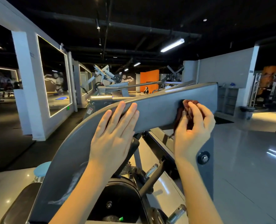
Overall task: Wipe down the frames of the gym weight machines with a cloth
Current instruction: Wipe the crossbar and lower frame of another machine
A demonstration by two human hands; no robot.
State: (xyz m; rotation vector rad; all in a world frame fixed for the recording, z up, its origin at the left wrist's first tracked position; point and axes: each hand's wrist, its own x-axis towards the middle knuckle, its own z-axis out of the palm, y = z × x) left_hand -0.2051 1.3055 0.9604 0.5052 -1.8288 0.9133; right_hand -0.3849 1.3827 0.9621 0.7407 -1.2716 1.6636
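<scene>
Gym floor w/ more machines behind. Your right hand (pixel 193 125) grips cloth (pixel 188 110) against frame (pixel 158 109) upper arm; left hand (pixel 116 126) flat, braces it. White smears lower down look unwiped; other machines prob. left.

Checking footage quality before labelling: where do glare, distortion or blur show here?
Head view: the wide angle bows the grey frame. Head view: glare streaks the glossy floor at right. Head view: left hand, right hand and cloth look sharp; far machines are dim and soft.

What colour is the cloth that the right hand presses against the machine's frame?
Dark reddish-brown, seen in the head view: the cloth bunched in the right hand.
</scene>
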